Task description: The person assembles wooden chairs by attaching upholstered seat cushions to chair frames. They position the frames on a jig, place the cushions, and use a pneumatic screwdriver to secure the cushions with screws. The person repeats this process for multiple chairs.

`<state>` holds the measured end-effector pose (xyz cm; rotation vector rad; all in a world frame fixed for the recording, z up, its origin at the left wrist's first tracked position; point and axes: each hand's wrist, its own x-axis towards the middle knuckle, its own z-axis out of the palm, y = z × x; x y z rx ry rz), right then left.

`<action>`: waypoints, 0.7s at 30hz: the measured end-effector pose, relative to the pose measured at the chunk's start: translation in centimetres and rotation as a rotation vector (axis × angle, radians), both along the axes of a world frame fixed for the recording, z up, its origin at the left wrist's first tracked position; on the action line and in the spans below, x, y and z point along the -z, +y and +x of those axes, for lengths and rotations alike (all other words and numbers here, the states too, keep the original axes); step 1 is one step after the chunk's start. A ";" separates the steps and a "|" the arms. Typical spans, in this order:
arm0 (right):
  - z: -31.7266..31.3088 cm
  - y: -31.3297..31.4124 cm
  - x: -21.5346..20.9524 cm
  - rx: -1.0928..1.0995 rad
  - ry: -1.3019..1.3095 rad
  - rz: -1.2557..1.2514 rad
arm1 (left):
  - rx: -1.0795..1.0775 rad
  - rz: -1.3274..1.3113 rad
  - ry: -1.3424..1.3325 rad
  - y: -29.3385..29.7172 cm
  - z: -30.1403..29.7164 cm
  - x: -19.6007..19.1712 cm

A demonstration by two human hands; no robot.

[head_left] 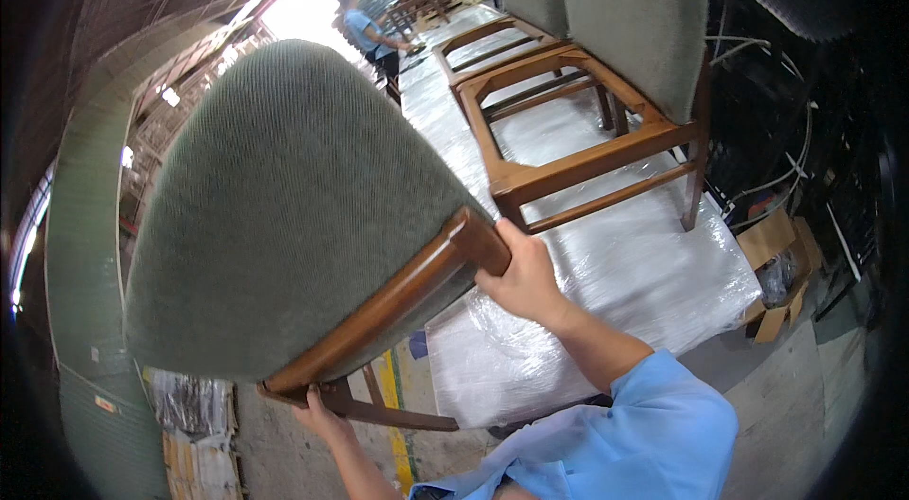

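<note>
A chair (294,206) with a grey-green ribbed upholstered back and a brown wooden frame is held tilted in front of me, off the floor. Its wooden rail (374,306) runs between my hands. My right hand (524,275) is wrapped round the upper right end of that rail. Low on the left, my left hand (322,417) grips the frame near the other end, its fingers partly behind the wood. To the right, a similar chair (587,159) with an open wooden seat frame stands on a plastic-wrapped worktable (587,282).
Behind that chair is another chair (502,41). An open cardboard box (781,277) sits on the floor at right, near cables. Wrapped stacks (189,415) stand at lower left. Yellow floor tape (398,424) runs below. A person in blue (365,31) works at the table's far end.
</note>
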<state>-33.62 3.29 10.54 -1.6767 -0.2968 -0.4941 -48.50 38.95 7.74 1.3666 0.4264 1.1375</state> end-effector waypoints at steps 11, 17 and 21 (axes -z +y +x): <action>3.7 20.7 -8.7 -0.014 -0.097 -0.375 | 0.215 -0.240 -0.034 19.0 4.1 5.1; 9.0 43.1 -9.7 -0.191 -0.088 -0.753 | 0.027 -0.710 -0.014 32.1 2.2 12.6; 9.7 59.1 -7.5 -0.469 -0.144 -0.935 | -0.282 -0.915 0.045 39.6 -1.7 17.5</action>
